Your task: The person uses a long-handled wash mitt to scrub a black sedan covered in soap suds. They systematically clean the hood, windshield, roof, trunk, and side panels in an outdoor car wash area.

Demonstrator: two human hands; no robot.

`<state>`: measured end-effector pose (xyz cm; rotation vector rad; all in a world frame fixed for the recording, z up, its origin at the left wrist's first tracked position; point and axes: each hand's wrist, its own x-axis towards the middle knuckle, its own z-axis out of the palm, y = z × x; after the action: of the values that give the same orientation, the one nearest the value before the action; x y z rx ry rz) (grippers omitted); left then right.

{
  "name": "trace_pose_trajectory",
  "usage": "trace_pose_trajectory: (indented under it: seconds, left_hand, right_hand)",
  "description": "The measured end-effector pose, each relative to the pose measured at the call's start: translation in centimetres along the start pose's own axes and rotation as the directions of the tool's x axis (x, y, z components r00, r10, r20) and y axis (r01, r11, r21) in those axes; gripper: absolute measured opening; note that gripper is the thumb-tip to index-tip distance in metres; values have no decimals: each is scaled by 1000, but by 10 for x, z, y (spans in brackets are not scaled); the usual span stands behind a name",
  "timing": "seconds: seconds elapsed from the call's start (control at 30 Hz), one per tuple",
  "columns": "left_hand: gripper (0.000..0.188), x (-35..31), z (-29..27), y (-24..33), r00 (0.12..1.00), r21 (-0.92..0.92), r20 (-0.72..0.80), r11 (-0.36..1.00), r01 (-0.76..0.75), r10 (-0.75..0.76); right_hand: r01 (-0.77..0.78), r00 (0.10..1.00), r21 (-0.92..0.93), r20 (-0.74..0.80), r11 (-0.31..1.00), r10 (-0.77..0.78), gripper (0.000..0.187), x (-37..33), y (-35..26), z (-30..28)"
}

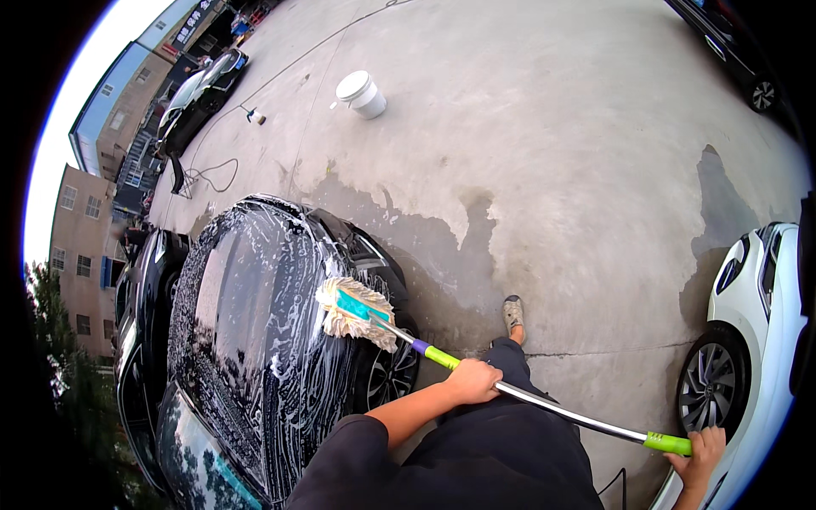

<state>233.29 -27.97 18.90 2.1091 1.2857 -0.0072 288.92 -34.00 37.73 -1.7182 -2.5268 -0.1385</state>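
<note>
A long-handled car wash mop [357, 310] with a cream, shaggy head and a teal plate rests against the front fender edge of a soapy black car [255, 297]. White foam streaks cover the car's hood. My left hand [474, 382] is wrapped round the silver pole just below its lime-green sleeve. Farther right, my right hand [699, 455] grips the lime-green end of the same pole. The pole bends slightly and crosses in front of my body.
A white car [756, 314] stands close on my right. A lidded white bucket [362, 93] and a spray bottle [255, 116] sit on the concrete ahead, with a hose [212, 172] near the bottle. Other dark cars [200, 98] are parked around. Wet patches [425, 238] darken the ground.
</note>
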Motion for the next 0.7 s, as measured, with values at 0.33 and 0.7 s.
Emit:
trace_pose_trajectory:
  seconds: [0.33, 0.7]
  left_hand:
    - [29, 159, 2, -232, 797, 69, 146, 810, 582, -586]
    - [21, 214, -86, -125, 910, 14, -183, 924, 382, -373]
  right_hand:
    - [177, 976, 116, 109, 977, -189, 54, 326, -117, 107]
    - [299, 953, 253, -31, 920, -301, 57, 427, 76, 112]
